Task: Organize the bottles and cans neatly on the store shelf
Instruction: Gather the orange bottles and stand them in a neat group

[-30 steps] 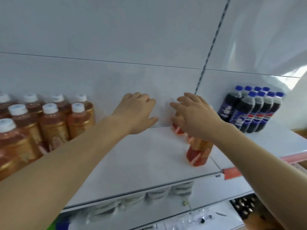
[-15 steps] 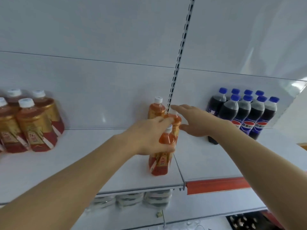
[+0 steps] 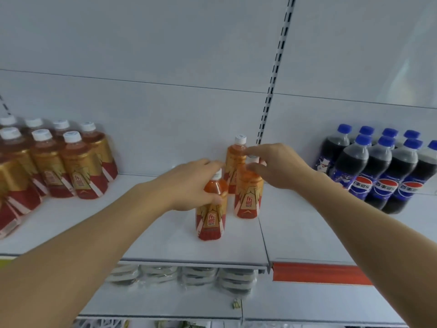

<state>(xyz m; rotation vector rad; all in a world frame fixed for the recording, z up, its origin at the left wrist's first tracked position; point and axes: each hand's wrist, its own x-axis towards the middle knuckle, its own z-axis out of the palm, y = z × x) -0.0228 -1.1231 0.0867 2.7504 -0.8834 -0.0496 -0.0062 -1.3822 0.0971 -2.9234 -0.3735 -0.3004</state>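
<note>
Gripping the front bottle (image 3: pixel 211 210) at its shoulder, my left hand (image 3: pixel 192 185) curls tight; my right hand (image 3: pixel 277 165) pinches the middle bottle (image 3: pixel 248 192) at its cap, fingers (image 3: pixel 256 151) half spread.

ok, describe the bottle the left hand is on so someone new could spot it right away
Start at the white shelf and find the three orange bottles standing alone mid-shelf, between the big orange group on the left and the cola bottles on the right. The front bottle is the one, with the left hand around its neck. It stands nearest the shelf edge.
</note>
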